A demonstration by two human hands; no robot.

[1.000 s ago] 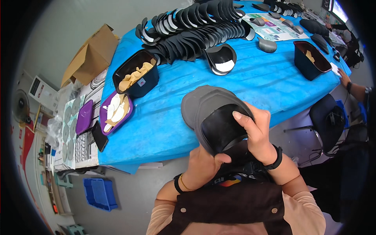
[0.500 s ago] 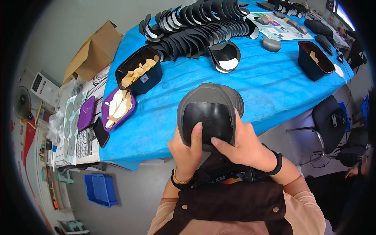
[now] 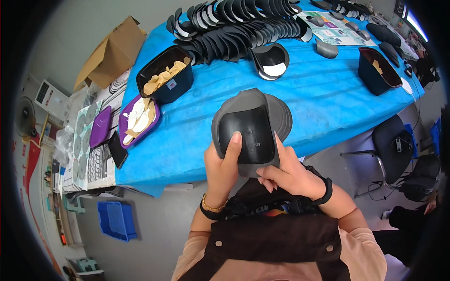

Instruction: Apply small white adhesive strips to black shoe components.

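Observation:
Held out before me, above the near table edge, is a dark-grey curved pad [image 3: 244,102] with a glossy black plastic plate [image 3: 255,133] on its face. Similar grey layers [image 3: 280,114] show behind its right side. My left hand [image 3: 222,164] grips the left edge, its thumb lying on the plate and its other fingers mostly hidden underneath. At the lower right edge, my right hand [image 3: 288,174] holds the pad with thumb and fingers. Beyond it on the table rests another black curved pad [image 3: 271,56] with a white patch inside.
Long rows of nested black pads [image 3: 225,42] cover the far table [image 3: 197,136]. A dark bin [image 3: 180,89] of tan pieces, a purple tray [image 3: 154,114] of white pieces and a phone [image 3: 117,150] are at left. Another dark bin [image 3: 375,77] and a chair [image 3: 393,145] stand right.
The pad has tilted, with its top leaning left and more of the layers behind showing. My right thumb has slid from the plate to the pad's lower right edge.

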